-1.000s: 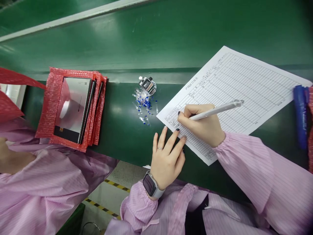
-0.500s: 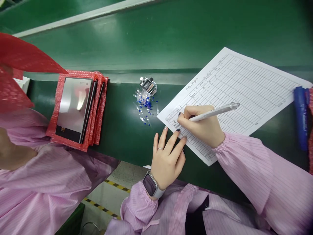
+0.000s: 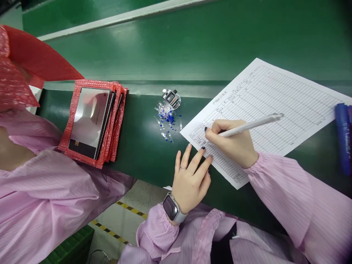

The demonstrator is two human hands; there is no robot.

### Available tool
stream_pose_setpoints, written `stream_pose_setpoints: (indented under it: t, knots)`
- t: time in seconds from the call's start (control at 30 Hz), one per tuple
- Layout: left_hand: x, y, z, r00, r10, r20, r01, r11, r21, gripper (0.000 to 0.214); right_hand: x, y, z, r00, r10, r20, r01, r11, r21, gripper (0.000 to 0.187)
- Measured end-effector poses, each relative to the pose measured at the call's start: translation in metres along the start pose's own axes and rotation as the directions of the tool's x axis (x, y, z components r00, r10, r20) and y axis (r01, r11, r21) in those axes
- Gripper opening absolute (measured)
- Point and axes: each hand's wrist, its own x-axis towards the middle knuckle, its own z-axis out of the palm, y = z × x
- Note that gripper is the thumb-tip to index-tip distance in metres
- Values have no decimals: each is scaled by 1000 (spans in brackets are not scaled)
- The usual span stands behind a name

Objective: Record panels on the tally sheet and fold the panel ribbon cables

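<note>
My right hand [image 3: 233,141] is closed around a white pen [image 3: 253,124], its lower end hidden by my fingers over the form. The printed form [image 3: 275,99], a white sheet ruled into a table, lies slanted on the green bench. With fingers spread, my left hand [image 3: 191,178] rests at the sheet's near left edge, fingertips touching it. A smartwatch [image 3: 171,208] is on that wrist. Beyond the left hand stands a chrome tally counter [image 3: 172,98], beside a small heap of clear strips with blue ends [image 3: 167,116].
At left, a display panel [image 3: 89,117] lies on stacked red bubble-wrap sleeves [image 3: 121,126]. A co-worker in a pink sleeve [image 3: 55,183] holds up a red bubble bag [image 3: 38,55]. Blue markers [image 3: 343,135] lie at the right edge. A green crate [image 3: 68,245] is below the bench.
The whole view has shifted slightly, so the bench things appear a little further right. My right hand's pen leans a bit lower. My left hand stays on the sheet's edge.
</note>
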Motion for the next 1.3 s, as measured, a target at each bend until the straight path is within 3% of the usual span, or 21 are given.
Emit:
stream_pose_setpoints:
  t: [0.07,0.23,0.53,0.8,1.3]
  knots:
    - [0,0,0,1000,1,5,-1,1000,-2,43,-1,-1,0,998,53,-34,-52,998,34,34]
    - [1,-1,1,1000,0,-1,0,1000,-3,43,-1,-3,-4,995,46,-86,-48,999,-13,34]
    - [-2,0,2,997,-20,-77,18,999,-29,40,10,-5,-32,959,192,-209,-207,977,-51,28]
    - [-6,-1,4,990,34,-138,-37,999,-18,39,3,-6,-15,963,198,-182,-204,979,-16,32]
    - [-5,-1,5,992,23,-123,-22,1000,10,37,2,-6,-14,948,232,-218,-241,970,-16,33]
